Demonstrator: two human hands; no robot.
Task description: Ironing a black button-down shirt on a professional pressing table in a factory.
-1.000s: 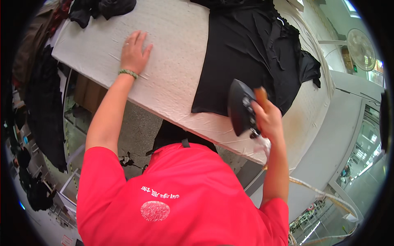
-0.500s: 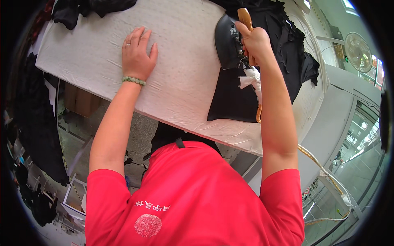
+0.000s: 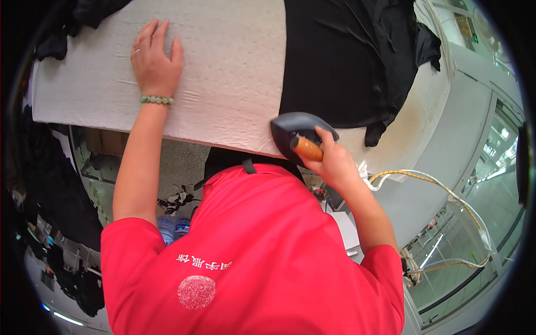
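Observation:
My right hand [image 3: 334, 162] is closed round the wooden handle of a dark iron [image 3: 298, 125]. The iron is at the near edge of the padded ironing table [image 3: 229, 72], just below the hem of a black garment [image 3: 338, 67]. That garment lies flat at its left part and bunches into folds toward the right. On the bare pale cover to the left rests my left hand [image 3: 156, 64], fingers stretched out and holding nothing. A bead bracelet [image 3: 157, 100] circles its wrist.
More black cloth [image 3: 92, 14] lies at the table's far left corner. A yellow and white hose [image 3: 430, 177] runs from near the iron to the right. Dark garments [image 3: 47, 178] hang at the left. Plastic bottles [image 3: 174, 228] stand below the table.
The iron has come off the garment's middle toward me, down to the near table edge, and has turned. My left hand has shifted left. The garment now sits farther from me.

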